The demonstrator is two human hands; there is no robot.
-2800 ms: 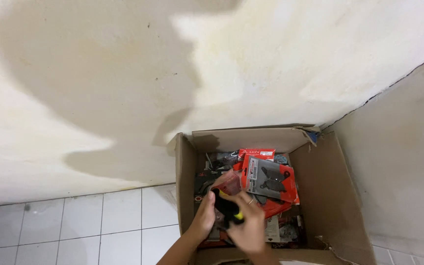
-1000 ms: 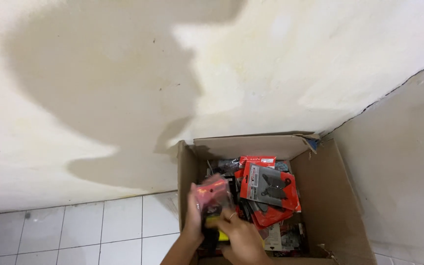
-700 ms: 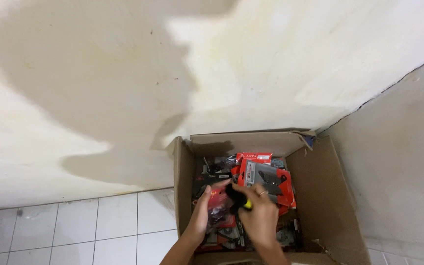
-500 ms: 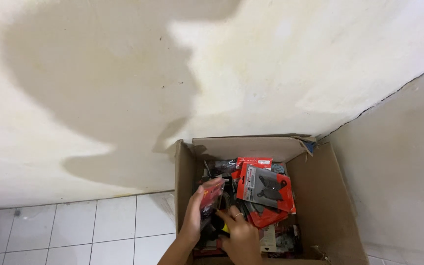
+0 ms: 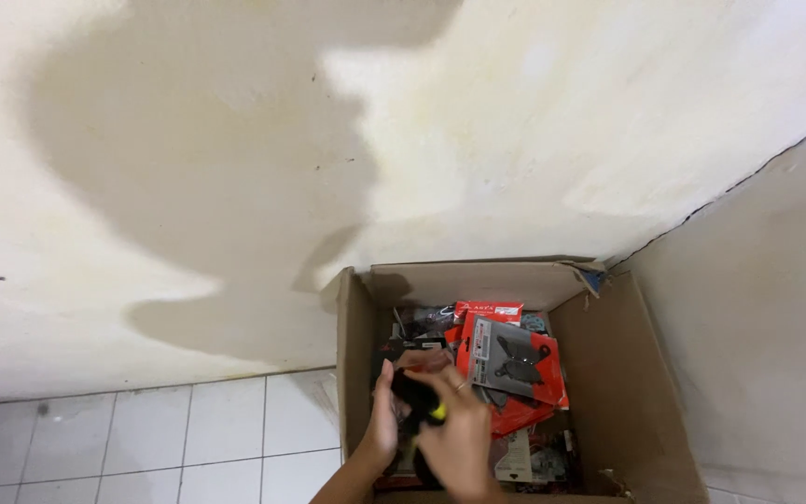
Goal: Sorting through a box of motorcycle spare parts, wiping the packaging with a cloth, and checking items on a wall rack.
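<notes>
Both hands meet over the open cardboard box, low in the view. Left hand is on the left side of the pair, its fingers curled around a small dark object that has a yellow-green part near its lower end. Right hand comes from below and covers the same object from the right, with fingers bent and a ring on one finger. The grip of each hand is closed on this dark object, so it sits between the two palms, above the left half of the box. What kind of thing it is I cannot tell, because the hands hide most of it.

Inside the box there are many packages. The biggest one visible is a red blister pack with grey metal parts under clear plastic; it leans tilted just beside the right hand, on the right of it. Behind it a second red pack shows only its top edge near the back wall of the box. More small packs, partly black and white, lie at the bottom right under the red one.

The box stands in a corner, touching the stained cream wall behind. White floor tiles are on the left of the box.
</notes>
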